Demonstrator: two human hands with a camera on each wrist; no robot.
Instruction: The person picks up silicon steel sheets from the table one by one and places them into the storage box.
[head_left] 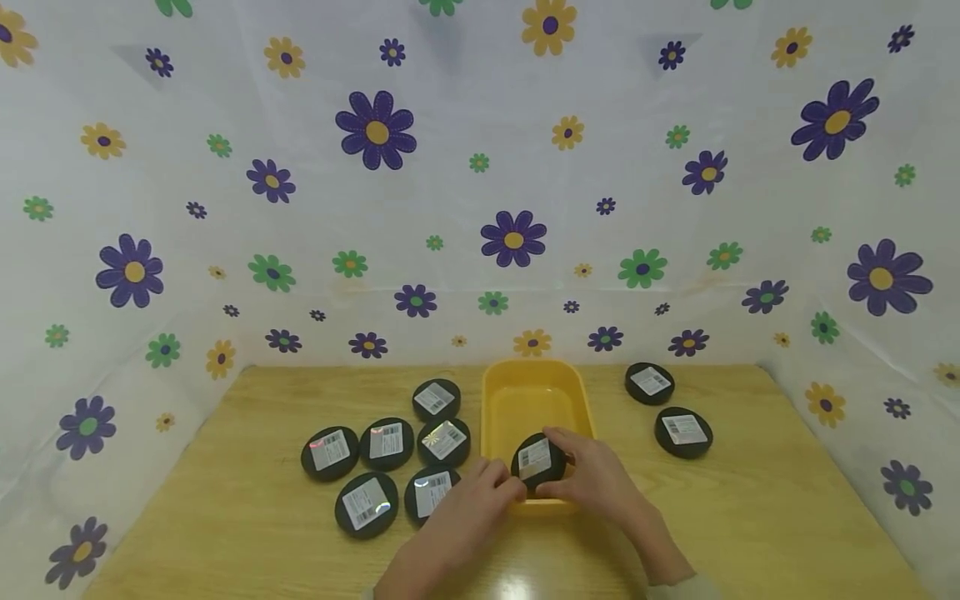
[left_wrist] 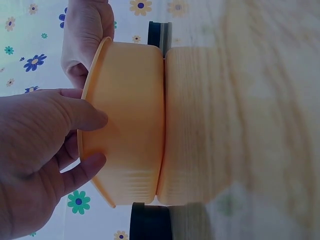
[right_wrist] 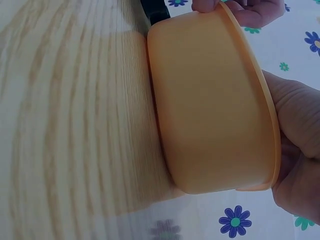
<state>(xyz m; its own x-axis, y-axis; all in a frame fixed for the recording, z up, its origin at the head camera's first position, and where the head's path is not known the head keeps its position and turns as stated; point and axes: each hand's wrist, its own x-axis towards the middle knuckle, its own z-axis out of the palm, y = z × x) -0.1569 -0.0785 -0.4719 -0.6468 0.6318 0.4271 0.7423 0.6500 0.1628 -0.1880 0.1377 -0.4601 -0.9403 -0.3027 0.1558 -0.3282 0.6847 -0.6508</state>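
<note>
A yellow plastic tray (head_left: 536, 375) stands on the table. My right hand (head_left: 600, 479) reaches over its near right side and holds a black round disc (head_left: 535, 461) with a white barcode label, tilted inside the tray. My left hand (head_left: 480, 500) is at the near left corner. In the left wrist view, the left hand (left_wrist: 40, 145) grips the tray's rim (left_wrist: 95, 65), with two digits over the outer wall and other fingers behind the rim. The right wrist view shows the right hand (right_wrist: 300, 135) over the rim, its fingertips hidden by the wall.
Several similar black discs (head_left: 386, 442) lie labels up left of the tray, one partly behind the left hand. Two more black discs (head_left: 683, 432) lie to the right. A white flowered cloth (head_left: 480, 183) encloses the wooden table (head_left: 255, 500) at the back and sides.
</note>
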